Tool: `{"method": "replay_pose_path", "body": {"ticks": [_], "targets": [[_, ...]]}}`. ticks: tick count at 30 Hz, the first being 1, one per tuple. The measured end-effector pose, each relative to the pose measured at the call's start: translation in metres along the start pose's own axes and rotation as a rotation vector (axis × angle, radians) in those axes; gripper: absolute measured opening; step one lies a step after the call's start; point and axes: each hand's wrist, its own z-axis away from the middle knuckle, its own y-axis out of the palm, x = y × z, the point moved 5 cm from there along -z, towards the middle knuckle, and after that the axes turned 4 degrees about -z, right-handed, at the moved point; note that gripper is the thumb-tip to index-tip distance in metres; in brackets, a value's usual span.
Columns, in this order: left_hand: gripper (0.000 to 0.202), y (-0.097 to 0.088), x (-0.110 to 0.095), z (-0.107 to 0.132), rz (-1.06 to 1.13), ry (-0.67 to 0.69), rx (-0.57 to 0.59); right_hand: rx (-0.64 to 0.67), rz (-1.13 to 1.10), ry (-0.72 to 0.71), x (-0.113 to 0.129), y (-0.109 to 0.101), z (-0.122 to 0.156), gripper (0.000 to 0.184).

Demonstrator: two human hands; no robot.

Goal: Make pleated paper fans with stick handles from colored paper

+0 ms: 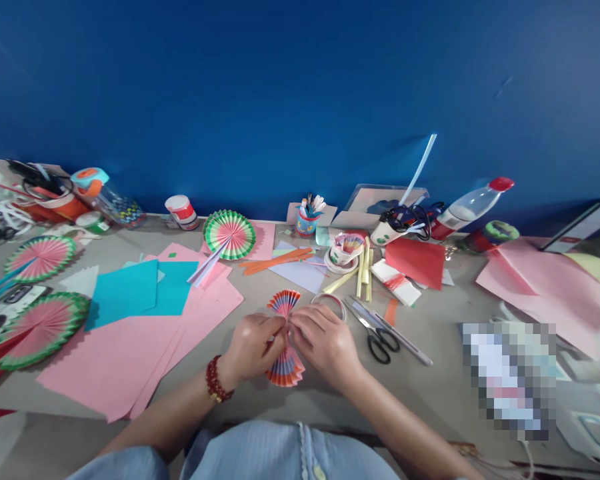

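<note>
Between my hands is a pleated paper fan (286, 371) in orange, white and purple, pinched at its middle so that both ends flare out. My left hand (254, 345), with a dark red bead bracelet at the wrist, grips it from the left with thumb and fingers together. From the right, my right hand (327, 340) pinches the same middle part, fingertips nearly meeting the left ones. The exact pinch point is partly hidden by the fingers. A roll of tape (341, 305) lies just behind my right hand, and black-handled scissors (380, 341) rest to its right.
Pink sheets (130, 360) and blue sheets (173, 287) cover the left side. Finished green-and-pink paper fans (230, 235) lie behind and at far left. Paper cups (386, 232), a bottle (473, 207) and a red sheet (417, 261) line the back right. A box cutter (405, 343) lies beside the scissors.
</note>
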Motion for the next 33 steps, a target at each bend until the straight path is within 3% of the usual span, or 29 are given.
{"method": "replay_pose_path", "body": {"ticks": [33], "targets": [[0.019,-0.0001,0.0011,-0.001,0.036,-0.008,-0.006,-0.027,-0.048,-0.004,0.0024,-0.0064,-0.0007,0.015]]}}
